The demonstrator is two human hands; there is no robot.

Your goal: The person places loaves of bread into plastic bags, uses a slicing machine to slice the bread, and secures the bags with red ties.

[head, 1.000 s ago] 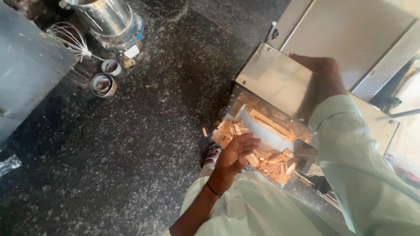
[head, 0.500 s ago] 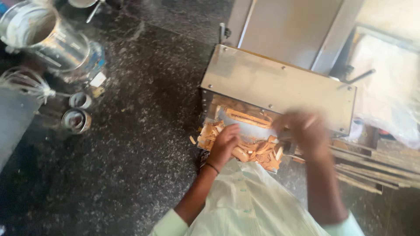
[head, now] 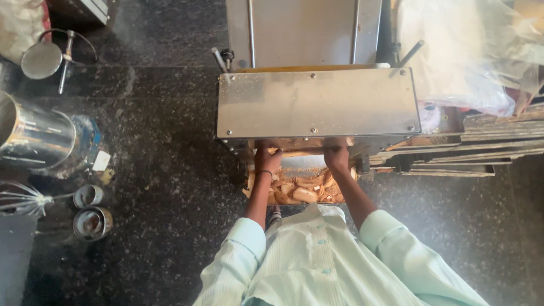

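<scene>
Both hands under a steel machine, mid-frame.
Left hand [head: 267, 158] and right hand [head: 336, 156] reach beneath the machine [head: 317, 102] over tan slices [head: 300, 190]; finger state hidden.

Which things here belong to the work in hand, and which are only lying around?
In use:
- left hand and right hand, both at the front edge of the steel machine
- pale cut strips piled under the hands

Lying about:
- steel canister
- whisk
- two small tins
- clear plastic sheet
- stacked flat trays
</scene>
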